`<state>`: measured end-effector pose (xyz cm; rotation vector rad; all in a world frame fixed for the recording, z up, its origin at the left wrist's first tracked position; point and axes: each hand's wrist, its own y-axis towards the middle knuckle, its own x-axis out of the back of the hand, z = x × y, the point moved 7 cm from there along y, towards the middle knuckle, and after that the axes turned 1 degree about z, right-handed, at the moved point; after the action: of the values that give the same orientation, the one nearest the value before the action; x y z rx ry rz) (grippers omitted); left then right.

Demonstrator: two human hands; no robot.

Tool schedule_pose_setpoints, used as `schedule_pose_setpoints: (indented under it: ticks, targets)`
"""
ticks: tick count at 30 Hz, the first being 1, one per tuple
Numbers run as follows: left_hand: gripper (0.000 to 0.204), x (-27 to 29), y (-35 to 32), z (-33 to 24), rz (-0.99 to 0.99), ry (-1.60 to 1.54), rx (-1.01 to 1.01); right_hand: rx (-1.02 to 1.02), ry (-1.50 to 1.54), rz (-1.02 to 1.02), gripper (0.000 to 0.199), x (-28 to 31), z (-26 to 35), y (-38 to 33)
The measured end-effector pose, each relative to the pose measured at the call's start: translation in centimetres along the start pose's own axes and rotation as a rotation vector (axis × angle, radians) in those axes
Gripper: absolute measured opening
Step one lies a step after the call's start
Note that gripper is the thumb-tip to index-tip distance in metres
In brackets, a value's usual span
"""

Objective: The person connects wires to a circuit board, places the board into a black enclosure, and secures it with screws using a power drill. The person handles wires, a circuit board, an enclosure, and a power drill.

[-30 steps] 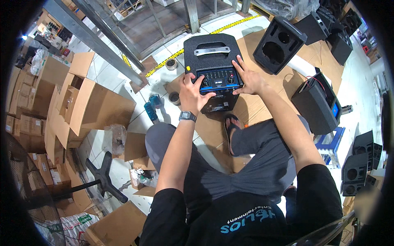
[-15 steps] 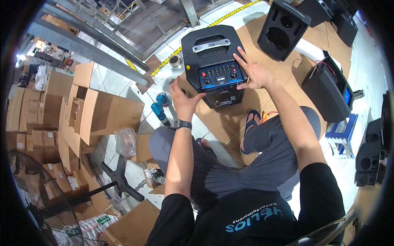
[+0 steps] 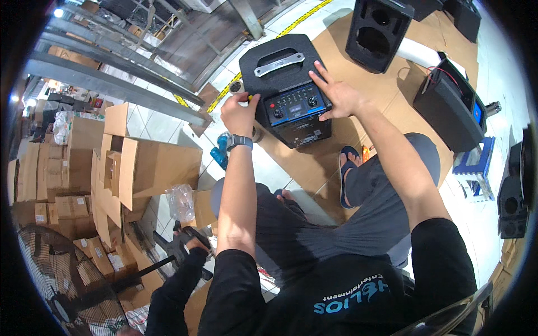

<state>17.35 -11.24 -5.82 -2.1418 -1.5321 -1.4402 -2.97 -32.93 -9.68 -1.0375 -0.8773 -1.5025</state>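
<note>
A black speaker box [image 3: 280, 59] with a metal handle lies on brown cardboard sheets in front of my knees, its blue control panel [image 3: 294, 105] facing up. My left hand [image 3: 240, 115], with a watch on the wrist, is closed in a fist against the box's left edge. A small yellow tool tip [image 3: 250, 98] shows at the top of that fist; the rest of the tool is hidden. My right hand [image 3: 336, 95] lies flat on the panel's right side with its fingers spread, holding nothing.
A blue power tool [image 3: 219, 152] lies on the floor left of the box. More black speakers [image 3: 378, 31] and an open one with wires [image 3: 448, 106] stand to the right. Cardboard boxes [image 3: 140, 165] and a fan [image 3: 61, 280] are at left. Another person's black sleeve [image 3: 176, 280] is at lower left.
My left hand left the control panel, dropped toward the blue tool on the floor, and now sits fisted at the box's left edge with a yellow tip showing. My right hand stayed on the panel.
</note>
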Motion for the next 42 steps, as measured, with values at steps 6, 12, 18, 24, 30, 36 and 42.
schedule_pose_setpoints:
  ticks: [6, 12, 18, 24, 30, 36, 42]
  targets:
    - [0.026, -0.9, -3.4, 2.0, -0.023, -0.124, 0.096, -0.042, 0.055, 0.001, 0.138, -0.7, 0.9, -2.4]
    - [0.028, 0.4, -4.8, 1.0, -0.079, -0.214, 0.084, -0.064, 0.014, 0.133, 0.152, -0.4, 0.8, -1.9]
    - [0.024, 0.2, -6.7, -0.4, 0.057, -0.367, 0.069, -0.052, 0.378, 0.312, 0.103, 5.8, -6.6, -4.3]
    - [0.019, 0.1, -9.1, -3.7, -0.201, -0.061, -0.295, -0.535, 0.845, -0.126, 0.04, -4.8, -11.7, -12.6]
    - [0.014, -2.5, -4.3, -1.6, -0.222, -0.136, -0.223, -0.923, 2.035, 0.114, 0.045, -15.7, -7.4, -14.6]
    - [0.014, -2.9, -3.3, -0.9, -0.194, -0.157, -0.16, -0.898, 2.113, 0.143, 0.031, -20.5, -10.1, -14.4]
    - [0.013, -2.7, -3.9, -1.2, -0.196, -0.155, -0.152, -1.068, 1.645, 0.101, 0.036, -28.2, -14.0, -22.4]
